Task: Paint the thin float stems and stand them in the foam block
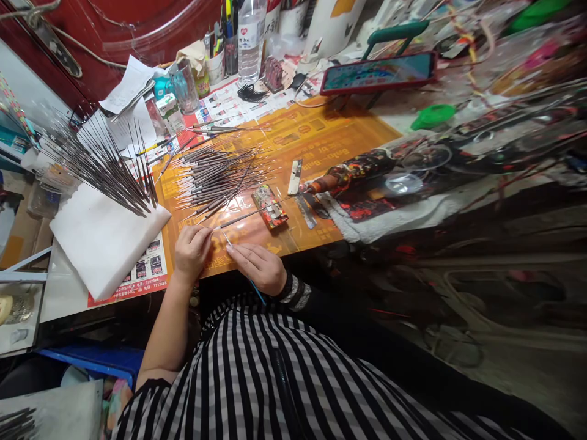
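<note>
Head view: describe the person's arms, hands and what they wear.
The left hand and right hand are gloveless. The left forearm is bare up to a black-and-white striped garment; the dark sleeve on the right arm ends in a pale banded cuff.

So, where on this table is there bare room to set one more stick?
The orange mat is bare between the pile of thin sticks and the phone; a smaller bare strip lies right of your right hand, along the mat's front edge. It is crowded at back left, with papers, cups and a water bottle.
</note>
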`<state>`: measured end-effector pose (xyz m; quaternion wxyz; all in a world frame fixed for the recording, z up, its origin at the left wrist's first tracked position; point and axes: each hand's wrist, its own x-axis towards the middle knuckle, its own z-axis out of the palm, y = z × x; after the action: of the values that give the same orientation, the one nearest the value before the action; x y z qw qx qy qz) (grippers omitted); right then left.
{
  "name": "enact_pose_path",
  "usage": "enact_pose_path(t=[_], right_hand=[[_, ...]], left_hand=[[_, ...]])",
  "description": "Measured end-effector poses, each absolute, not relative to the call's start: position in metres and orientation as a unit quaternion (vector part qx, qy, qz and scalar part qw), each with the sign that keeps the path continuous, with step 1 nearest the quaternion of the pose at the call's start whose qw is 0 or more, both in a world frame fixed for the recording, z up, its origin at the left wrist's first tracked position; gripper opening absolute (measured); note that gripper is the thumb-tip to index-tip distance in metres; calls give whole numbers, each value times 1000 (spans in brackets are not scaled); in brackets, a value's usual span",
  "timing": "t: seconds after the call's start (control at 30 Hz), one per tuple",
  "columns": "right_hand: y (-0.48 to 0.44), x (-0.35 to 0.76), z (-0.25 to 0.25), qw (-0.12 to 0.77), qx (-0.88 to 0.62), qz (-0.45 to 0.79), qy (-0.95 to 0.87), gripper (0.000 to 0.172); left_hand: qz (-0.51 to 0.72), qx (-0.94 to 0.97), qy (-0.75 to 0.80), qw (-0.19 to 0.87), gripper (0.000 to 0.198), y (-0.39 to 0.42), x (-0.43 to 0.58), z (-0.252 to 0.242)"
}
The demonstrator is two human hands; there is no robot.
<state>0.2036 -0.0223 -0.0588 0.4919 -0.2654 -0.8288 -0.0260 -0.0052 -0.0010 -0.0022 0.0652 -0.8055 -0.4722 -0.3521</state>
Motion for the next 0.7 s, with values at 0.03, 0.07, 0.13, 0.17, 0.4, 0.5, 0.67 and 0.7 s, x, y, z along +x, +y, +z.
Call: enact_pose_path(t=[0.03, 0.07, 0.13, 0.17, 0.4, 0.5, 0.67, 0.7], right_hand=[[-22, 204, -59, 490, -266, -25, -830, 57], [-22, 204, -60, 488, -267, -24, -831, 57], [-22, 204, -62, 483, -269, -19, -833, 57], [-22, 205, -63, 482, -268, -17, -834, 57], [-24, 211, -66, 491, -241, -4, -837, 58], [-24, 214, -69, 491, -222, 8, -843, 59], [-24, 214, -71, 499, -202, 2, -843, 64], [-24, 214, -70, 501, -200, -2, -842, 65]], left_hand=[[-349, -804, -477, 62, 16, -1, -5, -2], [-347, -803, -481, 60, 16, -1, -5, -2], [-346, -802, -484, 59, 17, -1, -5, -3], [-345, -801, -484, 60, 17, -1, -5, -3], [-344, -804, -468, 127, 14, -4, 0, -2], [-350, -790, -477, 160, 15, -10, -2, 5], [-394, -734, -527, 169, 15, -19, -32, 20], [-401, -724, -535, 171, 15, -20, -42, 22]])
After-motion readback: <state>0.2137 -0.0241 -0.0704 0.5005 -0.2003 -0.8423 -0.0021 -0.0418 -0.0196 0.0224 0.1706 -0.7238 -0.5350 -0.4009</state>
